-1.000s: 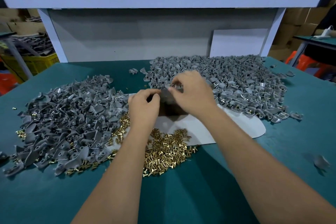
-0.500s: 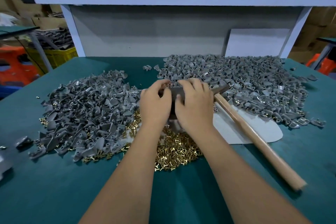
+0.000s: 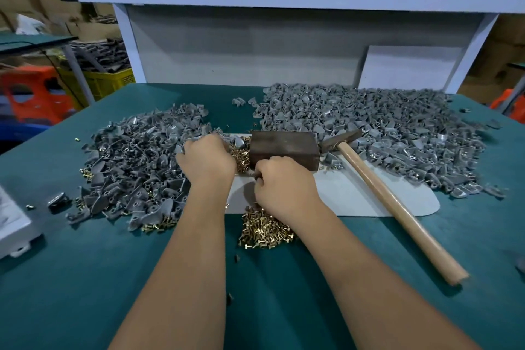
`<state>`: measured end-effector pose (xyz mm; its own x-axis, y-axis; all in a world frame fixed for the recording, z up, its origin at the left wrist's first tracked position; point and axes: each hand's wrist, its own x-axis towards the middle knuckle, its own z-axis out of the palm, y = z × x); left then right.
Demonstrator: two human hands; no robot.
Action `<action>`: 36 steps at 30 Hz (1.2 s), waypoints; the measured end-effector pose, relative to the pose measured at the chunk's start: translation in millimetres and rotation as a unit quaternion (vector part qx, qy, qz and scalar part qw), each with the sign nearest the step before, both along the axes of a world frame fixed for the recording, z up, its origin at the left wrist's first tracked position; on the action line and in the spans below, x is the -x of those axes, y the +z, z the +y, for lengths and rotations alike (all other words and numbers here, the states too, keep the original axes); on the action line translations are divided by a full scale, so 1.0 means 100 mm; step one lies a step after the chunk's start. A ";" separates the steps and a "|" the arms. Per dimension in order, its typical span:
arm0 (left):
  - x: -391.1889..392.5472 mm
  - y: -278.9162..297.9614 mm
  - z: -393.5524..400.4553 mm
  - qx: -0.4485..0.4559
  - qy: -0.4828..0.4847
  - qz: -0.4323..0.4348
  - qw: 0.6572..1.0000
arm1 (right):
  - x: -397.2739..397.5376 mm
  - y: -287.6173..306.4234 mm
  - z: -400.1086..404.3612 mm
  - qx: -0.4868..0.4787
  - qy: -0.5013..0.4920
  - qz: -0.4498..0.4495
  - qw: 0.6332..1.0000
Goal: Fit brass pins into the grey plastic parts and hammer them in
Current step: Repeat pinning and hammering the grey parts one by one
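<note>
My left hand [image 3: 206,160] has its fingers curled into the right edge of the left heap of grey plastic parts [image 3: 133,156], gripping a part there. My right hand [image 3: 284,189] is curled knuckles-up on the white sheet [image 3: 355,196], just in front of a dark metal block [image 3: 284,146]. Its fingertips pinch something small among the brass pins [image 3: 264,229]; the fingers hide it. More pins [image 3: 241,155] lie between my hands. The hammer [image 3: 392,196] lies on the table to the right of the block, held by neither hand.
A second, larger heap of grey parts [image 3: 383,128] covers the back right of the green table [image 3: 85,278]. A grey backboard [image 3: 241,51] closes the rear under a white shelf. A white tray corner [image 3: 14,224] sits at the left edge.
Both hands left the block top. My left hand moved left into the grey heap and my right hand drew back toward the pins. The block now shows fully.
</note>
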<state>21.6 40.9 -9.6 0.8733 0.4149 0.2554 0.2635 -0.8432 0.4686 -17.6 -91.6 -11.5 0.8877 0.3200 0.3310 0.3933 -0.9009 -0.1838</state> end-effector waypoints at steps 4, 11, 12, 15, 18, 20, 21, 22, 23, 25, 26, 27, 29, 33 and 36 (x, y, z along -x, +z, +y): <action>-0.03 -0.02 0.00 0.007 -0.003 -0.005 1.000 | 0.00 0.01 0.00 -0.014 0.021 0.009 1.000; -0.04 -0.04 -0.02 -0.004 0.000 -0.013 1.000 | -0.03 0.00 0.01 -0.028 0.045 0.031 0.998; -0.05 -0.05 -0.01 -0.001 -0.001 -0.015 1.000 | -0.03 0.00 0.01 -0.030 0.042 0.029 0.998; -0.05 -0.05 0.02 0.010 -0.011 -0.023 1.000 | -0.03 0.01 0.00 -0.036 0.032 0.025 0.999; -0.05 -0.04 0.03 0.019 -0.012 -0.035 0.999 | -0.03 0.01 -0.01 -0.029 0.035 0.020 0.999; -0.05 -0.04 0.03 0.036 -0.017 -0.043 0.998 | -0.02 0.02 -0.01 -0.027 0.037 0.022 0.999; -0.05 -0.04 0.03 0.048 -0.021 -0.048 0.997 | -0.02 0.02 -0.01 -0.027 0.037 0.025 0.999; -0.06 -0.04 0.03 0.060 -0.023 -0.053 0.996 | -0.02 0.02 -0.01 -0.027 0.037 0.027 0.999; -0.06 -0.04 0.04 0.070 -0.025 -0.056 0.996 | -0.01 0.02 -0.01 -0.029 0.038 0.028 0.998; -0.06 -0.04 0.04 0.074 -0.028 -0.058 0.995 | -0.01 0.02 -0.01 -0.035 0.038 0.026 0.998; -0.06 -0.04 0.04 0.067 -0.030 -0.055 0.996 | -0.01 0.02 -0.01 -0.039 0.038 0.023 0.998; -0.06 -0.05 0.03 0.054 -0.028 -0.049 0.997 | -0.02 0.02 -0.02 -0.043 0.038 0.019 0.998; -0.05 -0.06 0.01 0.022 -0.012 -0.037 0.999 | -0.04 0.01 -0.03 -0.059 0.039 0.008 0.997; -0.06 -0.07 -0.01 -0.004 0.008 -0.016 1.000 | -0.09 -0.01 -0.06 -0.097 0.051 -0.016 0.994; -0.08 -0.08 0.00 -0.006 0.010 -0.010 1.000 | -0.12 -0.01 -0.08 -0.114 0.059 -0.030 0.991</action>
